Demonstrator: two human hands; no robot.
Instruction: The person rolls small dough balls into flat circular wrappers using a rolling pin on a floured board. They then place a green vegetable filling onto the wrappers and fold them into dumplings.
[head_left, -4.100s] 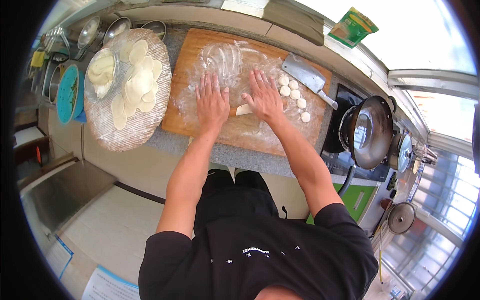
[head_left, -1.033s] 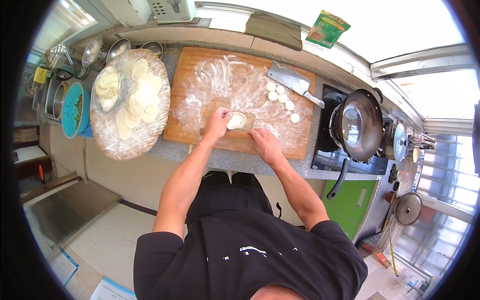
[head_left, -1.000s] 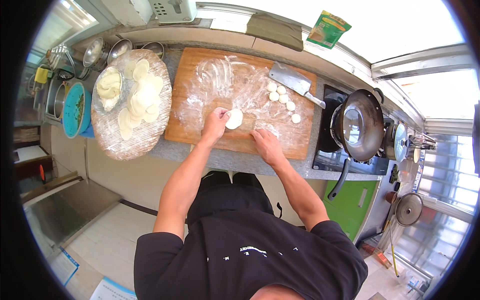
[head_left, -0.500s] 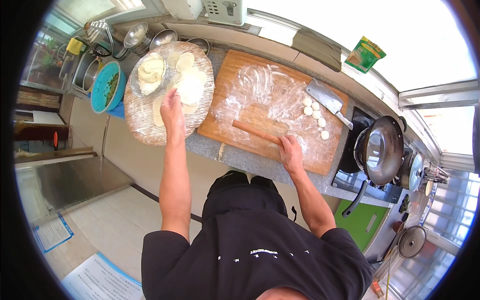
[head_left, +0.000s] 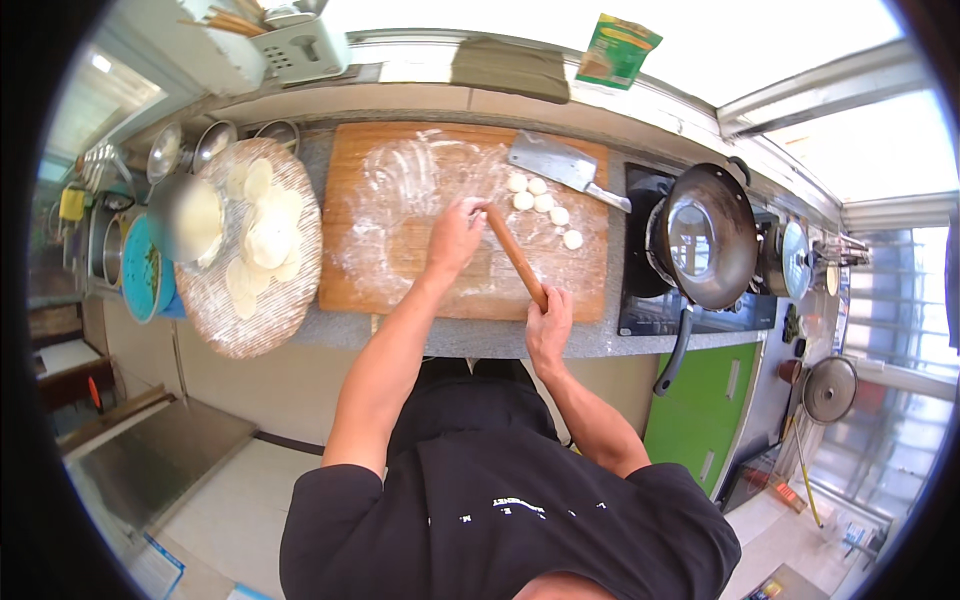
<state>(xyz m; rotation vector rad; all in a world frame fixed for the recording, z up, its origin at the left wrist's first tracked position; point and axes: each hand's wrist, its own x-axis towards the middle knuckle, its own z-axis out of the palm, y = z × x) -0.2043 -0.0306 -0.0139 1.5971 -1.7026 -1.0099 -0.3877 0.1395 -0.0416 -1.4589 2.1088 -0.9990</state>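
A brown wooden rolling pin point(head_left: 515, 255) slants over the floured wooden board point(head_left: 375, 225). My right hand point(head_left: 550, 325) is wrapped round its near end. At the far end my left hand point(head_left: 458, 235) has its fingers closed on the tip of the pin. Several small white dough balls point(head_left: 543, 203) lie just right of my left hand. Beyond them rests a cleaver point(head_left: 553, 158), its handle pointing right. To the left, a round ridged tray point(head_left: 215, 320) carries a pile of flat dough wrappers point(head_left: 270, 240).
A bowl point(head_left: 195, 218), partly blurred, sits on the tray's left side, with a turquoise basin point(head_left: 135, 265) of chopped greens beyond. Right of the board, a wok point(head_left: 710, 235) stands on the black cooktop point(head_left: 640, 260). A green packet point(head_left: 620, 52) is on the sill.
My left hand has left the wrappers on the tray and come right to the rolling pin's far end. The pin has turned steeper, still in my right hand. The view has swung right.
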